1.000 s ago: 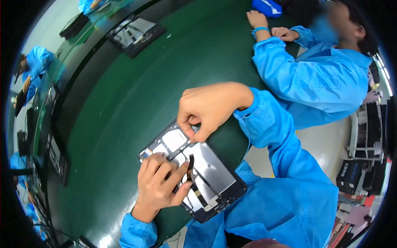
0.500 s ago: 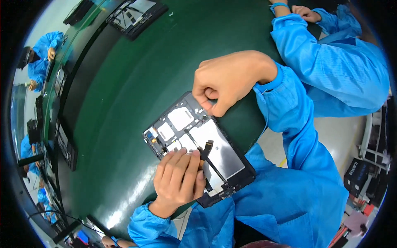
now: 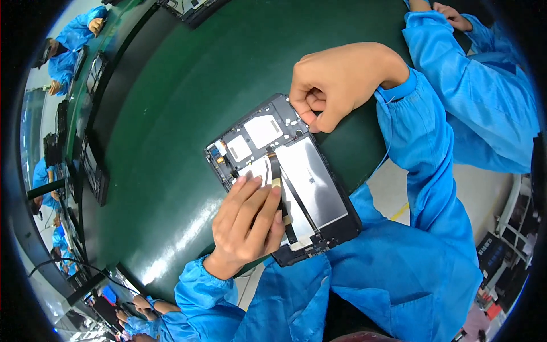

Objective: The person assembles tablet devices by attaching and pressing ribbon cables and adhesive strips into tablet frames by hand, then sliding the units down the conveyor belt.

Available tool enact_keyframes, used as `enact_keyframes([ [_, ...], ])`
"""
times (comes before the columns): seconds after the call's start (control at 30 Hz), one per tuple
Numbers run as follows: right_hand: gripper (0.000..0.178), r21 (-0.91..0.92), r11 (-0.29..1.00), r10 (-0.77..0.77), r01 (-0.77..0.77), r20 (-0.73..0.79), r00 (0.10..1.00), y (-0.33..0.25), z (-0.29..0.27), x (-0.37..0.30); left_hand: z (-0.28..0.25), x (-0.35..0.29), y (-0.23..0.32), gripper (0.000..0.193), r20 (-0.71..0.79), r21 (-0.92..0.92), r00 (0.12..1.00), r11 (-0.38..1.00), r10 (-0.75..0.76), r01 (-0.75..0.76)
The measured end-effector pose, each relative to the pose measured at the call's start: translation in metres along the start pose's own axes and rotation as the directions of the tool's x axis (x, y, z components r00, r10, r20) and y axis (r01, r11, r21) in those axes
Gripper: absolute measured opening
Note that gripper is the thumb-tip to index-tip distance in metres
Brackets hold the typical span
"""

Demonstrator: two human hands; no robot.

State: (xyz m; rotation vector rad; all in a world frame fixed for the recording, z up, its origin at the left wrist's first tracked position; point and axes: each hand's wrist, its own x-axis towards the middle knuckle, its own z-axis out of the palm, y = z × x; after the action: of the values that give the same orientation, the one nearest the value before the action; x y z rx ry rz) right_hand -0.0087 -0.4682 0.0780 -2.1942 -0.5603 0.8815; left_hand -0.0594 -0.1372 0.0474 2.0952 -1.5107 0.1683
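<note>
An opened tablet [image 3: 336, 225] lies tilted near the front edge of the green table, its inside facing up. It shows silver battery panels [image 3: 310, 179], a dark frame and a black ribbon cable [image 3: 275, 165] running down the middle. My left hand [image 3: 245, 228] comes over the near left side, its fingers together and curled on the ribbon cable. They hide part of the cable and the left battery. At the tablet's far right corner my right hand [image 3: 347, 85] is closed in a pinch on the edge; anything small between its fingertips is hidden.
The green tabletop [image 3: 228, 68] spreads beyond the tablet. Another opened device [image 3: 191, 8] lies at the far edge, and more dark devices [image 3: 91, 168] line a rail on the left. A co-worker's blue sleeve [image 3: 473, 97] is close on the right. Other people sit at the left.
The ribbon cable's raised end has gone down along the batteries beneath my left fingers. My right hand stays at the tablet's corner. The whole view has shifted, with the tablet appearing higher and further right.
</note>
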Motion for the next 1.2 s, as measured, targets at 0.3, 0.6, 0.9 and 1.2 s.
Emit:
enact_keyframes([
  [0.3,0.019,0.053,0.998,0.023,-0.024,0.008,1.0,-0.002,-0.001,-0.003,0.008,-0.005,0.01,0.045,-0.029,-0.056,0.996,0.995,0.083,-0.085],
  [0.6,0.016,0.131,0.991,0.031,-0.035,0.031,0.999,0.001,0.0,0.0,0.009,-0.012,0.017,0.035,-0.067,-0.519,0.968,0.837,-0.241,0.172],
  [0.9,0.016,0.091,0.995,0.04,-0.042,0.021,0.999,0.0,-0.003,-0.002,0.002,-0.005,0.002,0.033,-0.07,-0.606,0.96,0.776,-0.27,0.174],
  [1.2,0.018,0.067,0.997,0.024,-0.026,0.026,0.999,0.0,-0.002,0.0,-0.003,0.014,-0.003,0.037,-0.093,-0.022,0.98,0.983,0.177,-0.18],
])
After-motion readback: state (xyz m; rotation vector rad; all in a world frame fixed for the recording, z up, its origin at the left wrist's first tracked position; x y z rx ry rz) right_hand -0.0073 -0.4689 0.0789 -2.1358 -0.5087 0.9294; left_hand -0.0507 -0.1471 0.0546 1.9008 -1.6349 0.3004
